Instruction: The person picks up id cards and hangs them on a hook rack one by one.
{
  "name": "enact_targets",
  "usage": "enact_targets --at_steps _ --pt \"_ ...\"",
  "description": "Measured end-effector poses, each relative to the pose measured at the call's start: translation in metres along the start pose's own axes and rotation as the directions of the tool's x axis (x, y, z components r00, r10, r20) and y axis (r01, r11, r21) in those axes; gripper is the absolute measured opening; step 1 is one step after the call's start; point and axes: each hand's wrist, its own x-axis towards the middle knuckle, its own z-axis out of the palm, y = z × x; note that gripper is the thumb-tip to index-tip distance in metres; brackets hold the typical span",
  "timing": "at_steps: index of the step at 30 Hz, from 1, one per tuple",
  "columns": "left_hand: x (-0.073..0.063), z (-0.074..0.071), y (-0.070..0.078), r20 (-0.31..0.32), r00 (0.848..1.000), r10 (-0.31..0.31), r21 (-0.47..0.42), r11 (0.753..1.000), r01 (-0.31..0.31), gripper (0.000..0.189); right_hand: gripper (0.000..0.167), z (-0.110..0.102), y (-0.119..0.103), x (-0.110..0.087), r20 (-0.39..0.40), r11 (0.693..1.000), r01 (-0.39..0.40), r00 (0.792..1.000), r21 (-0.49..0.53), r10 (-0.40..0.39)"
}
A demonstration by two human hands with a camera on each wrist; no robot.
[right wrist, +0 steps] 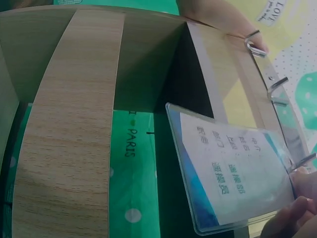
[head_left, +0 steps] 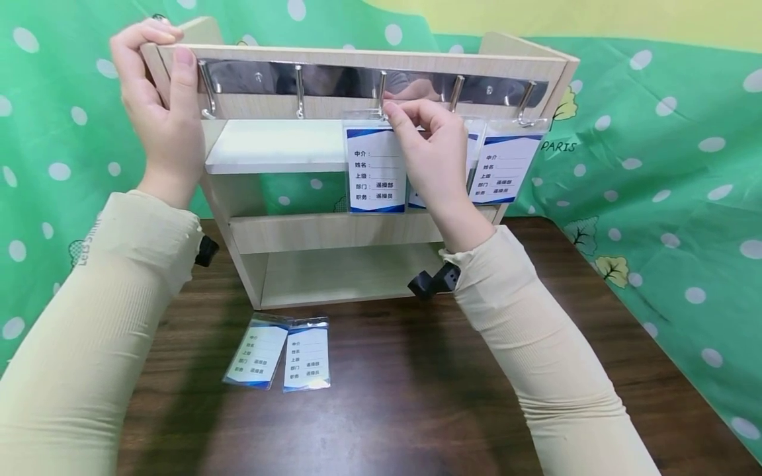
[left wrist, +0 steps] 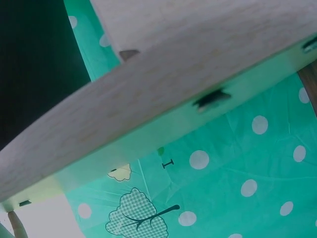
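Observation:
My right hand (head_left: 434,149) pinches the top edge of a clear badge holder (head_left: 375,172) with a blue-and-white card, right at the middle hook (head_left: 382,89). In the right wrist view this badge holder (right wrist: 233,173) tilts beside the hook, fingertips (right wrist: 297,181) at its top. Whether its slot is over the hook cannot be made out. Around the upper left corner of the wooden shelf (head_left: 369,56), my left hand (head_left: 163,112) grips with the thumb in front. Another badge holder (head_left: 506,168) hangs on the rightmost hook; one between is partly hidden behind my right hand.
Two more badge holders (head_left: 257,354) (head_left: 307,357) lie on the dark wooden table (head_left: 369,423) before the shelf. A shiny metal strip (head_left: 339,80) carries several hooks. Behind stands a green dotted cloth (head_left: 655,145).

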Motion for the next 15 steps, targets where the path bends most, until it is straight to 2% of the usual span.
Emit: enact_targets --at_steps 9,15 --pt "0.001 0.000 -0.004 0.007 1.000 0.009 0.008 1.000 -0.009 0.012 0.020 -0.002 0.001 -0.007 -0.001 1.000 0.009 1.000 0.010 -0.009" --pt "0.000 -0.001 -0.005 0.001 1.000 0.014 -0.001 1.000 -0.014 0.013 0.026 -0.005 0.003 -0.016 0.020 0.999 0.004 1.000 0.035 -0.005"
